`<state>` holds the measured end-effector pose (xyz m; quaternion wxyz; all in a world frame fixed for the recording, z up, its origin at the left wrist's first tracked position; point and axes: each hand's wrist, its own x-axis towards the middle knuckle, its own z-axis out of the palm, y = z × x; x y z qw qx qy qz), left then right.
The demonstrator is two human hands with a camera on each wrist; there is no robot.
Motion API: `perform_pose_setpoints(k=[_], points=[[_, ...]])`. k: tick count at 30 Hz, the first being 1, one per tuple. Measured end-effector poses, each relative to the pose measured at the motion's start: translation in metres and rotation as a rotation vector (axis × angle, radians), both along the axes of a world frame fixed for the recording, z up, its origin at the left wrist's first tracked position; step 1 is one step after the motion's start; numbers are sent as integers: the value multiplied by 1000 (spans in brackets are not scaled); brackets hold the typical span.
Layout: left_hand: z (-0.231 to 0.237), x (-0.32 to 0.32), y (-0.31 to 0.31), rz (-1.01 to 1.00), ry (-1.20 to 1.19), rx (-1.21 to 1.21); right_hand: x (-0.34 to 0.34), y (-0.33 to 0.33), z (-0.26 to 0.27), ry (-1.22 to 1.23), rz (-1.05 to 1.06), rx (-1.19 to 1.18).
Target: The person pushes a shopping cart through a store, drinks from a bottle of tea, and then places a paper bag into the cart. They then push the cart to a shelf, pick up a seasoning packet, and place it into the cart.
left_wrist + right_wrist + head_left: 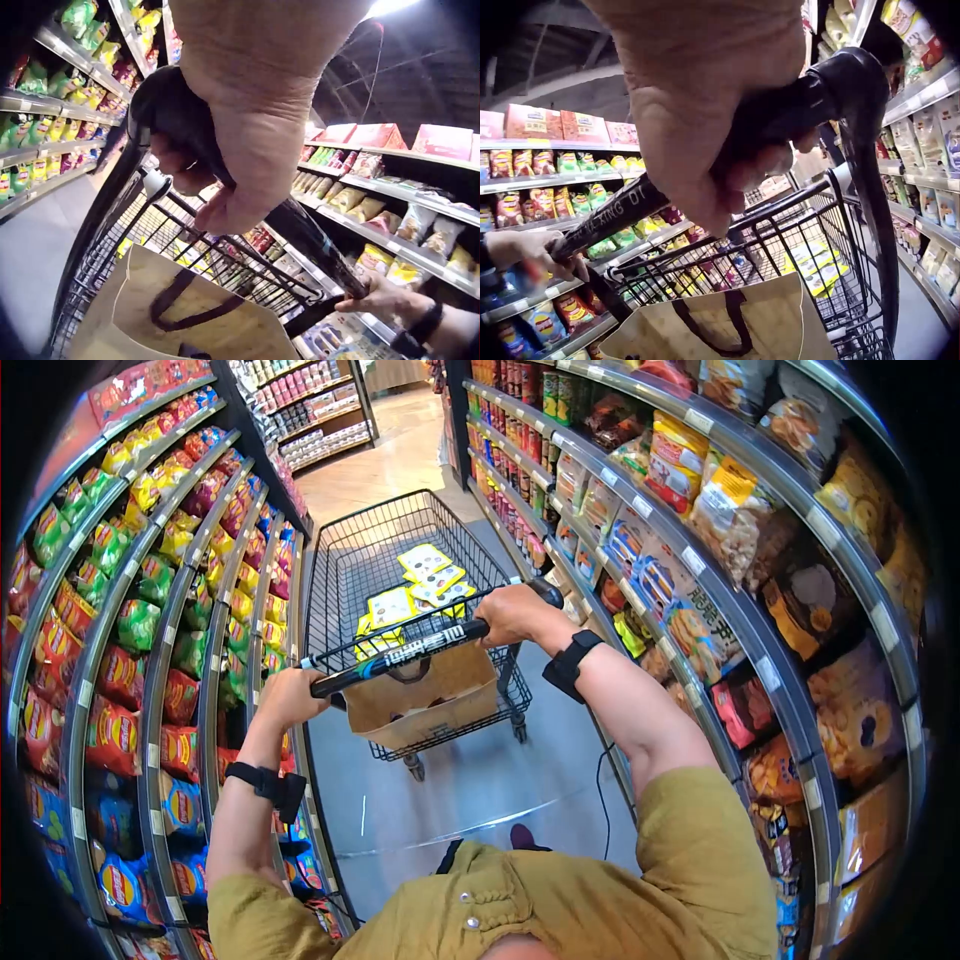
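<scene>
Both hands grip the black handle (400,653) of a wire shopping cart (340,550). My left hand (290,698) wraps the handle's left end; in the left wrist view its fingers curl beneath the bar. Toward the other end my right hand (508,614) holds on, thumb and fingers round the bar in the right wrist view. A brown paper bag (425,700) with dark handles (714,330) hangs or sits just below the handle, on the near side. Several yellow-and-white packs (432,565) lie inside the basket.
Shelves of chip bags (115,735) line the left side closely. On the right, curved shelves hold snack bags (735,510) and other packets. Beyond the cart the aisle opens onto a tan floor (400,445), with a shelf unit (310,410) at the far left.
</scene>
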<state>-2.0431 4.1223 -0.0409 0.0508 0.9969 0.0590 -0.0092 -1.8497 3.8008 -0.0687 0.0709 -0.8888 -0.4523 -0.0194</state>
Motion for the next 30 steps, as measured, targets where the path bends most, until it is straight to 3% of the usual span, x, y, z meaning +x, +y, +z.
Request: perform_pose_setpoints(k=[2,6,14,16,30], points=[[-2,20,11,46,2,8,22,11,5,69,25,-13],[4,63,27,79,-51,56,67,40,-6,-57,-46,55],[-3,153,97,57,-101,-33,155,99,-6,-162,-36,108],[0,178,109,45,-111,41,179,110,-1,-194,-14,130],[3,357,217,26,-201,-5,357,223,-3,-205,-44,174]])
